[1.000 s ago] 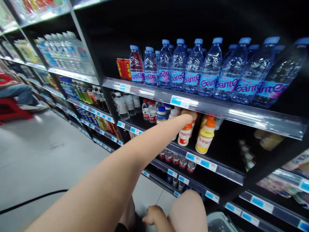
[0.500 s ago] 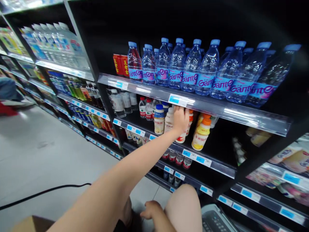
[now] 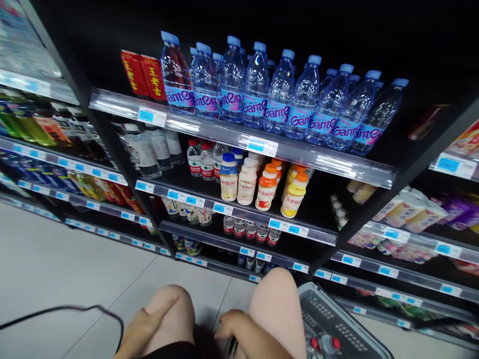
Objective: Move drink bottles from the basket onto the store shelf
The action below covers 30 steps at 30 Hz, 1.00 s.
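Note:
My left hand [image 3: 146,321] rests on my left knee, its fingers stretched out and nothing in it. My right hand [image 3: 232,323] hangs between my knees, fingers loosely bent and partly hidden; I make out nothing held. Ahead on the middle shelf stand small yogurt drink bottles: a blue-capped one [image 3: 228,180], a white-capped one [image 3: 247,184], a red-labelled one with an orange cap [image 3: 267,190] and a yellow one with an orange cap [image 3: 293,198]. More stand behind them. To their left are small red-capped water bottles [image 3: 200,162].
Several blue Ganten water bottles [image 3: 286,102] line the upper shelf beside red cans [image 3: 144,75]. A grey basket [image 3: 346,324] holding red-capped bottles [image 3: 329,344] stands by my right knee. A black cable [image 3: 75,308] crosses at the left. Packs of tissue [image 3: 407,209] fill a shelf at right.
My left hand has left the bottles on the middle shelf and come back to my left knee, without a bottle. The view has turned to the right.

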Motion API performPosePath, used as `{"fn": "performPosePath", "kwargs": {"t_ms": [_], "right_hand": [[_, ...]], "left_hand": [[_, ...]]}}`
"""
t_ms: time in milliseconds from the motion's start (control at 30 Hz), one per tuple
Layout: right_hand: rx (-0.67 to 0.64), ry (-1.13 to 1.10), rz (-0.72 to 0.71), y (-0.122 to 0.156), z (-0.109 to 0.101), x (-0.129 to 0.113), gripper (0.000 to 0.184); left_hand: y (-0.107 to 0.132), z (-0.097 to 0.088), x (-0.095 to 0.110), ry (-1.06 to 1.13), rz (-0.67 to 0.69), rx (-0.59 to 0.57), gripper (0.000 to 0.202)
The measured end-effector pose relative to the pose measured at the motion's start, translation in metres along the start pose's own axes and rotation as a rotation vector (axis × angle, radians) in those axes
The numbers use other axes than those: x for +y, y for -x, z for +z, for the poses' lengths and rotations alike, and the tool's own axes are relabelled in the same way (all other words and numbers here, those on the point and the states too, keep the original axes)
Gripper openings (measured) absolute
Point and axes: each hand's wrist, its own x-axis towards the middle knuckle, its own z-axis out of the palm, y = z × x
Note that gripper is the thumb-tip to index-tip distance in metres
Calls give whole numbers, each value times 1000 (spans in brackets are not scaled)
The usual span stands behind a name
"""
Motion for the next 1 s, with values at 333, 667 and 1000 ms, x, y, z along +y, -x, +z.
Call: {"fn": "performPosePath", "kwargs": {"t_ms": [333, 667, 1000], "right_hand": [[1351, -442, -208, 88, -89, 6, 49], [1720, -498, 106, 143, -291, 44, 89], [1722, -638, 329, 137, -288, 59, 64]], "left_hand": [[-8, -31, 33, -150, 127, -151, 77], [-24, -41, 22, -108, 57, -190, 83], [-27, -29, 19, -101, 81, -129, 72]]}}
